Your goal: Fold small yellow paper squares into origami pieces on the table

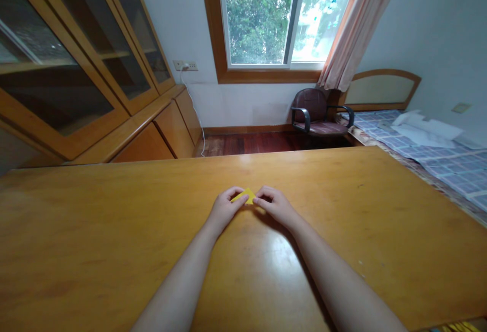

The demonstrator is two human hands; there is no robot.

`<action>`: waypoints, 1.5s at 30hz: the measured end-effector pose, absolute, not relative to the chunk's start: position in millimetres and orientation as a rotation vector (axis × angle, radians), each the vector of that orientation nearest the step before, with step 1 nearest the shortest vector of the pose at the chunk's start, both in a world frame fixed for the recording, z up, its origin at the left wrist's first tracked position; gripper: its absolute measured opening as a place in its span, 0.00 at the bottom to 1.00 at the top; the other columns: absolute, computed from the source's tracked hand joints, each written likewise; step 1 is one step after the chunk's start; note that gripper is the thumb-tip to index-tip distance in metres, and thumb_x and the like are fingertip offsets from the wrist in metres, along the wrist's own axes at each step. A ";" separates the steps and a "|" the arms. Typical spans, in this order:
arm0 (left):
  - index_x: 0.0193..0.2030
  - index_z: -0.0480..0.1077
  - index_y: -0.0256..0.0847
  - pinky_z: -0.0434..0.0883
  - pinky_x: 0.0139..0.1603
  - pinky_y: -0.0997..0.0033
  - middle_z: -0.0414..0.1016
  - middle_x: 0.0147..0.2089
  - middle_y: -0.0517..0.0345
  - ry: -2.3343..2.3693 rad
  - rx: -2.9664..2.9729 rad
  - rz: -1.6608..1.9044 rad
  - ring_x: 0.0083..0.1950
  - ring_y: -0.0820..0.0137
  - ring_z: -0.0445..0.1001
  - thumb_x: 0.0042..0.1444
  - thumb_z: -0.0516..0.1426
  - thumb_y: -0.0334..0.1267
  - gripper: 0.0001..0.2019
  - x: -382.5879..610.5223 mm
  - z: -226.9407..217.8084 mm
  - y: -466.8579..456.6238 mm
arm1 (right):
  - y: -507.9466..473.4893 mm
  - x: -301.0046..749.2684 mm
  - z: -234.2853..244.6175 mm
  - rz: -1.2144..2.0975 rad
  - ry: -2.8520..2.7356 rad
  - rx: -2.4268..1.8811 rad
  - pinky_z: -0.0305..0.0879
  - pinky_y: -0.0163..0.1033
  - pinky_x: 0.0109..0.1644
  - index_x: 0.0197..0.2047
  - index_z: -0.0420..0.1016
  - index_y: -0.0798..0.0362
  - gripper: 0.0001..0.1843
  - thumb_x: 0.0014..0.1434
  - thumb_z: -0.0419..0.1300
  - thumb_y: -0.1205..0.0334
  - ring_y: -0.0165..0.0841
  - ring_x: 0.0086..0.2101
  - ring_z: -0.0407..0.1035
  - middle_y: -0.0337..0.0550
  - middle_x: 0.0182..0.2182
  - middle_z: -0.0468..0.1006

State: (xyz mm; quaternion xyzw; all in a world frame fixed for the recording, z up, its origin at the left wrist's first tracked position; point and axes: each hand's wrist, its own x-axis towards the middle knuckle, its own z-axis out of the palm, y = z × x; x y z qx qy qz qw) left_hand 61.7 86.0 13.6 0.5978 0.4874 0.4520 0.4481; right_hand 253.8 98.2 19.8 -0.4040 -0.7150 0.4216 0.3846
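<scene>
A small folded piece of yellow paper (247, 195) lies on the wooden table (114, 230), between my two hands. My left hand (225, 209) pinches its left side with curled fingers and thumb. My right hand (274, 205) pinches its right side in the same way. Both hands rest on the tabletop near its middle, and most of the paper is hidden under the fingers.
A wooden cabinet with glass doors (76, 68) stands at the left. Beyond the table are a window (274, 17), a dark office chair (315, 114), and a bed with a patterned cover (437, 154) at the right.
</scene>
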 end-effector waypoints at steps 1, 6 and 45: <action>0.34 0.73 0.39 0.73 0.41 0.70 0.75 0.35 0.58 1.200 1.452 1.124 0.40 0.66 0.73 0.52 0.61 0.45 0.11 62.0 12.4 86.1 | 98.1 253.6 20.2 1.074 -1.824 -1.029 0.59 0.35 0.35 0.28 0.74 0.54 0.09 0.58 0.61 0.60 0.30 0.29 0.65 0.38 0.27 0.73; 0.33 0.74 0.39 0.73 0.38 0.71 0.75 0.34 0.58 1.206 1.425 1.127 0.38 0.66 0.73 0.51 0.62 0.46 0.11 63.1 10.6 85.5 | 97.7 252.4 20.6 1.030 -1.833 -1.038 0.60 0.36 0.36 0.29 0.75 0.54 0.09 0.59 0.61 0.59 0.31 0.30 0.66 0.39 0.28 0.74; 0.28 0.71 0.37 0.64 0.25 0.75 0.77 0.24 0.56 1.197 1.291 1.053 0.23 0.72 0.72 0.54 0.60 0.48 0.15 61.5 16.3 84.8 | 103.2 255.6 12.8 1.151 -1.570 -1.067 0.61 0.36 0.37 0.27 0.73 0.53 0.13 0.56 0.60 0.53 0.32 0.31 0.65 0.37 0.26 0.72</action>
